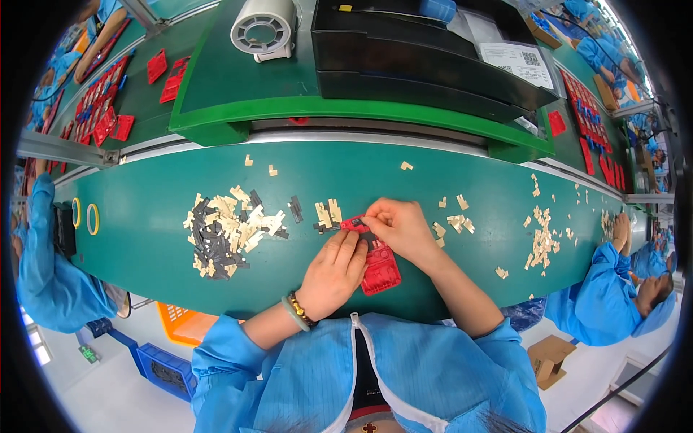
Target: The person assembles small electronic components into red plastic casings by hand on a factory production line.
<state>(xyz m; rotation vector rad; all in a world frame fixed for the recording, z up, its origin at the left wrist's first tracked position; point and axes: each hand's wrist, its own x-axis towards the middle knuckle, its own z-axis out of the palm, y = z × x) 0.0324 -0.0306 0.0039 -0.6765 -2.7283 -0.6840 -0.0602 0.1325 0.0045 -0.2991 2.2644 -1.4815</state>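
A red plastic casing point(380, 272) lies on the green table in front of me, with a dark piece set across its upper part. My left hand point(333, 268) grips it from the left, fingers bent over its edge. At its top end, my right hand point(394, 225) has thumb and fingers pinched together; whatever is between them is hidden. Just left of the casing's top lie cream-backed strips point(328, 212) and a black strip point(296, 208). Farther left is a heap of cream and black pieces point(229, 232).
Small cream pieces point(455, 222) lie scattered to the right, with a larger group point(541, 242) beyond. Yellow tape rings point(93, 219) stand at left. Across the far side runs a green-edged shelf point(375, 110) bearing black bins point(426, 61) and a white fan point(264, 30). Co-workers point(605, 292) sit at both sides.
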